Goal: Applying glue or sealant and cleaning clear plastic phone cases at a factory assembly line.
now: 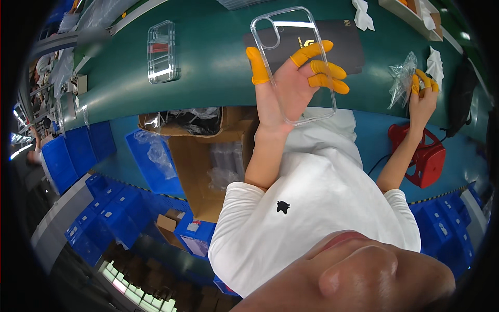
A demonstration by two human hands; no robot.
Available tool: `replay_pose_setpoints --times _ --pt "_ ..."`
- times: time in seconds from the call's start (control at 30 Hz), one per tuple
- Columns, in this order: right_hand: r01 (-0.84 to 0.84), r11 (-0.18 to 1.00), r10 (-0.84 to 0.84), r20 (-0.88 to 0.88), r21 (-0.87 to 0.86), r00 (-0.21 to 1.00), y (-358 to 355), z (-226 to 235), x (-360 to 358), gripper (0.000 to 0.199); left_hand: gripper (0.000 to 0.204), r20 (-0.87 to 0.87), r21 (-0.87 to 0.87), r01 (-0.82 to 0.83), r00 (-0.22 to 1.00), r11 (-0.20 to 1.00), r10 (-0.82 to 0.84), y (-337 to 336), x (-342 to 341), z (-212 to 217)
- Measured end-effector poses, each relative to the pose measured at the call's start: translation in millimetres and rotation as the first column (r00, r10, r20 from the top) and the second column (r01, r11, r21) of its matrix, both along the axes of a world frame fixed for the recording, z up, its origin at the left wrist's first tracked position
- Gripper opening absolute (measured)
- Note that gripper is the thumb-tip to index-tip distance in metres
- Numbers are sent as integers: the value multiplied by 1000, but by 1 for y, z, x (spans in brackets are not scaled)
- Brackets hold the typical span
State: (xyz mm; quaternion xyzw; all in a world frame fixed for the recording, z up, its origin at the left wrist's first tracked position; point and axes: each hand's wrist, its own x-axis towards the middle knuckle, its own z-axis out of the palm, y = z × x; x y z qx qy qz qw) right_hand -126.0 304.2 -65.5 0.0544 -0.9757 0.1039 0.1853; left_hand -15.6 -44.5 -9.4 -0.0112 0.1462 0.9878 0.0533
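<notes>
A clear phone case with a camera cutout is held up over the bench, my left hand gripping it between thumb and fingers. Yellow finger cots cover the fingertips of both hands. At the right, the fingers of my right hand are bent against a crumpled clear plastic bag and seem to pinch its edge; the exact contact is small. A white tissue lies right behind those fingers. Beneath the phone case is a dark flat box or sheet, partly seen through it.
Stacked clear cases lie on the green bench at left. Another tissue and a carton are at the back. An open cardboard box, blue bins and a red stool stand below the bench edge.
</notes>
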Motion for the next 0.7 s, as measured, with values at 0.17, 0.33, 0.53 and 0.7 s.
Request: replay_pose_setpoints --times 0.17,0.33,0.53,0.7 --pt "67 962 -83 -46 -266 996 24 26 -10 32 113 10 -82 55 998 995 -54 5 6 2" --pt "-32 559 -124 -122 -828 985 -15 67 -18 27 114 -144 -52 84 985 995 -91 14 1 0" --pt "62 313 380 185 -948 906 -119 46 9 30 104 -85 -259 187 973 948 -215 16 4 -6" --pt "-6 147 807 116 -989 579 -162 75 16 33 106 -27 -141 191 980 971 -197 20 6 0"
